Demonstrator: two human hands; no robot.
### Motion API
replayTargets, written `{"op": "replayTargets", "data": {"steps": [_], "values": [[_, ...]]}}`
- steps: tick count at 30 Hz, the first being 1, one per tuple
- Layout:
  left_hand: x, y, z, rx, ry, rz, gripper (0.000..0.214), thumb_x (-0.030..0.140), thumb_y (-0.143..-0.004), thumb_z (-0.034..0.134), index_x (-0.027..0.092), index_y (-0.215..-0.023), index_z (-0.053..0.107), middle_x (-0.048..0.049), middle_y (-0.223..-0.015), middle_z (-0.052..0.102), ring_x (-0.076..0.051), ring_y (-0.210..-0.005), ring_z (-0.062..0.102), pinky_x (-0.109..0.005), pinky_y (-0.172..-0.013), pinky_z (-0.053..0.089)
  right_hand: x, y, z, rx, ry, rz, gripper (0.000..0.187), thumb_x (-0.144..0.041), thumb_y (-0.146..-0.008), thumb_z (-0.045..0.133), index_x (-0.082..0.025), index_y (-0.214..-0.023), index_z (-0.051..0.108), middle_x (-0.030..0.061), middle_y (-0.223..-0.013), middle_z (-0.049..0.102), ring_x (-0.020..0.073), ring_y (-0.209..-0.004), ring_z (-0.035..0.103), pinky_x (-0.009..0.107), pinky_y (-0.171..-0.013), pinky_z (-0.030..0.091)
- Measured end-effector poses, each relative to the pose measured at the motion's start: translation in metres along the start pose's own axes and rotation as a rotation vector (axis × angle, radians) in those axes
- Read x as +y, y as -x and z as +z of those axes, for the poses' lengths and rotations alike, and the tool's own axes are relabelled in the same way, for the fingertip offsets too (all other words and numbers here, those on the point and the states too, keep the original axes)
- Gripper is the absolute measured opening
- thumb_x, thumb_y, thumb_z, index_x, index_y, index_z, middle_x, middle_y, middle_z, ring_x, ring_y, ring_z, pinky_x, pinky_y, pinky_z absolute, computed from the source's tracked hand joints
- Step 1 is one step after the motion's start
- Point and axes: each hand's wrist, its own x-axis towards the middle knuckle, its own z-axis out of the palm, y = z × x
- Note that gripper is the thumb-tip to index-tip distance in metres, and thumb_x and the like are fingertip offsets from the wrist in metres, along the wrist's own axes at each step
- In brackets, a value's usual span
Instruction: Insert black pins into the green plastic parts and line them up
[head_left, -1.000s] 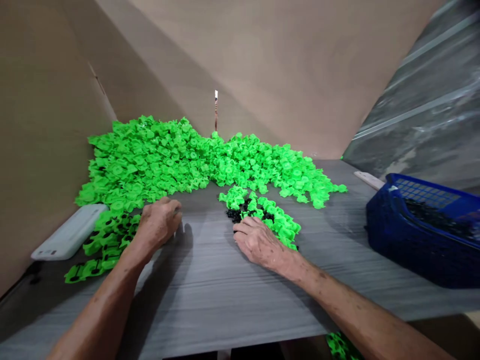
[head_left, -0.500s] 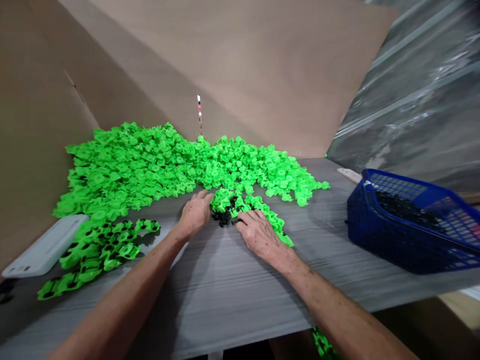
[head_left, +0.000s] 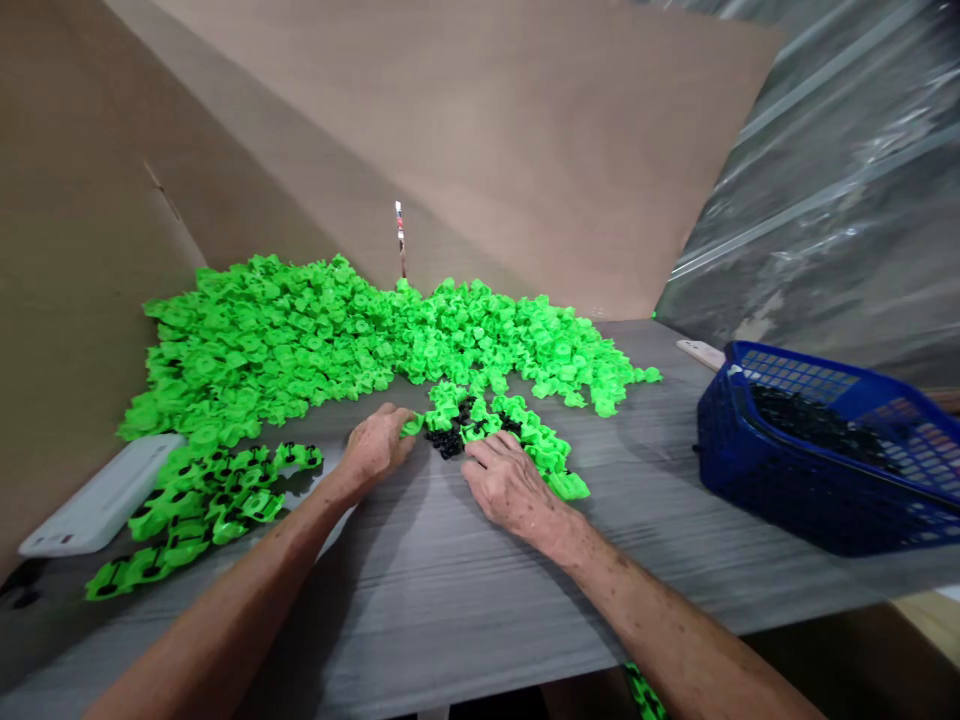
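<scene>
My left hand (head_left: 377, 441) is closed on a small bright green plastic toy car body (head_left: 412, 426), which pokes out past its fingertips. Beside it on the grey table lies a cluster of black wheel-and-axle parts (head_left: 445, 442). My right hand (head_left: 501, 478) rests right of that cluster with its fingers curled down by loose green car bodies (head_left: 545, 447); whatever is under those fingertips is hidden. On the left, green car bodies fitted with black wheels (head_left: 212, 490) lie in a group.
A large heap of green car bodies (head_left: 277, 345) runs along the back board (head_left: 487, 150). To the right stands a blue basket (head_left: 780, 490) holding black parts. A white box-like device (head_left: 101, 497) lies at the left, and a pale flat object (head_left: 700, 352) sits behind the basket.
My left hand has drawn back slightly toward me and left, away from the small pile, and a green car body now shows in its fingers. My right hand has shifted slightly left.
</scene>
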Motion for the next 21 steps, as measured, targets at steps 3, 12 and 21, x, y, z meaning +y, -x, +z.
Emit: {"op": "replayTargets", "data": {"steps": [3, 12, 21], "values": [[-0.010, 0.000, -0.005, 0.027, -0.012, -0.010, 0.036, 0.036, -0.086, 0.051, 0.024, -0.119, 0.063, -0.0065, -0.111, 0.064, -0.022, -0.100, 0.063, -0.030, -0.083, 0.048, -0.008, -0.004, -0.001, 0.040, -0.061, -0.001, 0.014, -0.015, -0.089, 0.054, -0.017, -0.082, 0.065, 0.0098, -0.102, 0.063, 0.0228, -0.092, 0.050, 0.038, -0.083, 0.038], [-0.101, -0.064, -0.048, 0.159, -0.171, -0.409, 0.061, 0.055, -0.090, 0.036, 0.018, -0.135, 0.052, -0.0188, -0.145, 0.041, -0.042, -0.132, 0.035, -0.059, -0.104, 0.028, -0.028, -0.013, 0.003, -0.011, -0.259, -0.087, 0.030, -0.037, -0.089, 0.060, -0.023, -0.115, 0.061, 0.0122, -0.140, 0.047, 0.0338, -0.132, 0.033, 0.053, -0.104, 0.034], [-0.120, -0.088, -0.033, 0.034, -0.222, -0.313, 0.073, 0.073, -0.076, 0.045, 0.032, -0.136, 0.052, -0.0155, -0.140, 0.047, -0.044, -0.126, 0.038, -0.062, -0.094, 0.037, -0.025, -0.014, 0.005, -0.107, -0.332, -0.059, 0.029, -0.037, -0.093, 0.051, -0.023, -0.117, 0.061, 0.0110, -0.146, 0.041, 0.0332, -0.139, 0.027, 0.057, -0.110, 0.028]]}}
